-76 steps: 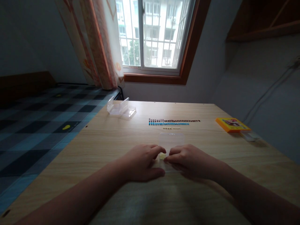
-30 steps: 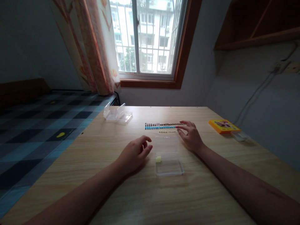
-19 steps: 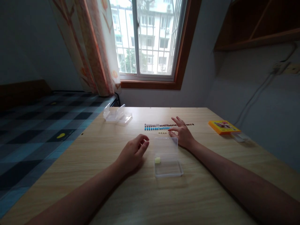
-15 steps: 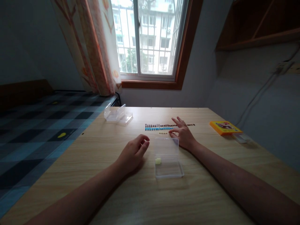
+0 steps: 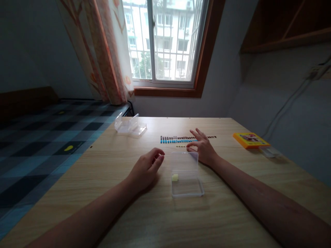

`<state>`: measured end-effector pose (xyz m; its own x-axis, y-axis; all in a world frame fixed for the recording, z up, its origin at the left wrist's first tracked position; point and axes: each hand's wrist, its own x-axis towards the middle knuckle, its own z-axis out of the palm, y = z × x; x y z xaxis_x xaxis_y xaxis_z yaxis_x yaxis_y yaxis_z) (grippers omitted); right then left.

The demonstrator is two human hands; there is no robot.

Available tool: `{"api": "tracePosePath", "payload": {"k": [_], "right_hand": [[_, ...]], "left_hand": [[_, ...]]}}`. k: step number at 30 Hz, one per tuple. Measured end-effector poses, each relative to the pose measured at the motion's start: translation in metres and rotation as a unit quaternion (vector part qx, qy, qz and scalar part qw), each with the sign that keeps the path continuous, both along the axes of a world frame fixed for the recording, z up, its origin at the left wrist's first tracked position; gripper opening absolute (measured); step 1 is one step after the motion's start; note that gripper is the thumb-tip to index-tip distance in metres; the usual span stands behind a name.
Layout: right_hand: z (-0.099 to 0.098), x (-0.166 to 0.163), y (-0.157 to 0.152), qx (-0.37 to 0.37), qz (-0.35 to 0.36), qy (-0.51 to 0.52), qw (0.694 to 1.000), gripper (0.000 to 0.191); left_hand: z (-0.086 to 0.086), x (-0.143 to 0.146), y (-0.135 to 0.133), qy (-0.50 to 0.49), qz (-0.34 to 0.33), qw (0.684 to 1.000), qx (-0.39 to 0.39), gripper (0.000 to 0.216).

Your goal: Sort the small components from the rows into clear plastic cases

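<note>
My right hand (image 5: 202, 148) reaches over the far side of the rows, thumb and forefinger pinched together at the right end of a short row of small yellow pieces (image 5: 180, 146). What sits between those fingertips is too small to make out; its other fingers stretch out. Behind lie a row of blue pieces (image 5: 168, 141) and a row of dark brown pieces (image 5: 168, 137), partly covered by this hand. My left hand (image 5: 148, 166) rests on the table, loosely curled, with a gap between thumb and fingers and nothing visible in it. Between my hands stands an opened clear plastic box (image 5: 190, 188) holding yellow pieces (image 5: 175, 177).
Opened clear boxes (image 5: 138, 130) stand at the table's far left. On the right lie a yellow-orange box (image 5: 250, 140) and a clear case (image 5: 270, 152) beside it. A bed with a checked cover (image 5: 38, 144) adjoins the left. A window is ahead.
The view has shifted very slightly. Both hands keep nearly the same place and pose, and the rows look unchanged.
</note>
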<state>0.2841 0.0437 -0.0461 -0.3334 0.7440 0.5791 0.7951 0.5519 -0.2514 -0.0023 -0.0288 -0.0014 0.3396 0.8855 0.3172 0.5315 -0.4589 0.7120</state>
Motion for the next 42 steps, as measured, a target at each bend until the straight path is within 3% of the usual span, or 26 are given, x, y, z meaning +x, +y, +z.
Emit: {"api": "tracePosePath", "payload": {"k": [15,24,28,32,34,36,39,42], "right_hand": [[0.000,0.005,-0.008,-0.048,0.011,0.002,0.999,0.014],[-0.001,0.004,-0.006,-0.024,0.000,0.037,0.999,0.010],[0.016,0.012,-0.009,0.057,-0.048,0.143,0.987,0.013],[0.053,0.015,-0.034,0.147,-0.064,0.232,0.959,0.013],[0.071,0.010,-0.055,0.160,-0.034,0.238,0.957,0.010],[0.082,0.000,-0.077,0.132,0.048,0.224,0.964,0.007],[0.085,-0.018,-0.102,-0.007,0.214,0.117,0.970,0.010],[0.077,-0.031,-0.110,-0.109,0.284,-0.012,0.952,0.013]], "left_hand": [[-0.002,-0.003,0.001,-0.001,-0.018,1.000,0.001,0.034],[-0.003,-0.004,0.005,0.000,-0.012,1.000,0.010,0.034],[-0.003,-0.004,0.005,0.002,-0.014,1.000,0.015,0.033],[-0.002,-0.004,0.004,0.003,-0.014,1.000,0.024,0.031],[-0.002,-0.003,0.004,0.004,-0.015,1.000,0.026,0.031],[-0.003,-0.003,0.004,0.006,-0.017,1.000,0.026,0.030],[-0.003,-0.002,0.003,0.009,-0.017,0.999,0.025,0.028],[-0.003,-0.002,0.003,0.010,-0.016,0.999,0.027,0.027]]}}
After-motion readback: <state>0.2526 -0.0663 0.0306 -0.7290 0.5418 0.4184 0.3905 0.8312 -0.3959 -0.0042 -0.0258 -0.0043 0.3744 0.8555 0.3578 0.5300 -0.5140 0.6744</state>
